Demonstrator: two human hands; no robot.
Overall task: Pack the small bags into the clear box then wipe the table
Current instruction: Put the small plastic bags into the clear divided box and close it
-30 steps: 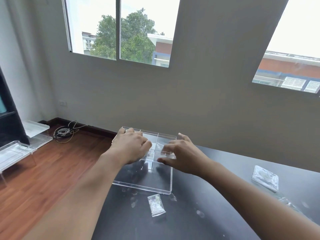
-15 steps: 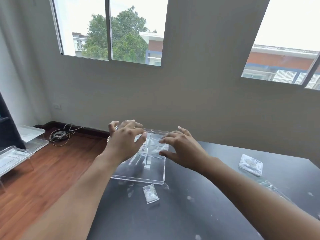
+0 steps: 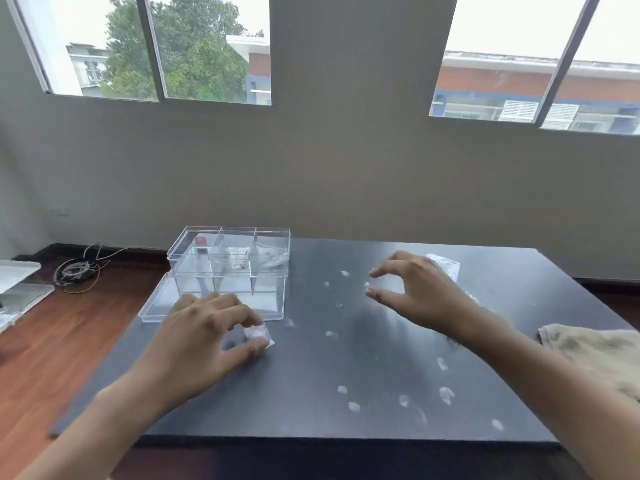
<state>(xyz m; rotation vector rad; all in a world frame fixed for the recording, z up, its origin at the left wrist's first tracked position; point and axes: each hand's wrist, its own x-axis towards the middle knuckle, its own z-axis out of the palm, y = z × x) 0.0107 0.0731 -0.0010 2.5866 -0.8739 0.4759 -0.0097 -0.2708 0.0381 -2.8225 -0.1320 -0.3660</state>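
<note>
Left hand (image 3: pixel 204 336): positioned palm-down over the dark table (image 3: pixel 311 420), just in front of the clear box. The fingers are curled, and the thumb and fingertips pinch a small bag (image 3: pixel 258 336) with white contents at the hand's 3 o'clock side. Whether the bag is off the table surface cannot be told.

Right hand (image 3: pixel 420 294): held above the table centre, at about 2 o'clock from the left hand and well apart from it. The fingers are loosely curved, thumb and forefinger separated, with nothing between them. The hand holds no item.

Second small bag (image 3: pixel 445 266): lies on the table directly behind the right hand, at its 1 o'clock, partly hidden by the knuckles.

Clear box (image 3: pixel 230 259): stands at the far left corner of the table, at 12 o'clock from the left hand. Dividers split it into three compartments. The left one holds a small red-topped item (image 3: pixel 201 244); the middle and right ones hold pale, bag-like contents, not clearly resolved. The top appears uncovered.

Lid (image 3: pixel 166 301): a flat clear tray, apparently the box lid, lies against the near side of the box; the left hand partly covers it.

Cloth (image 3: pixel 595 351): a beige cloth lies at the right table edge, at 4 o'clock from the right hand.

Table surface: white specks and smears (image 3: pixel 446 394) are scattered across it, mostly centre and near right.
</note>
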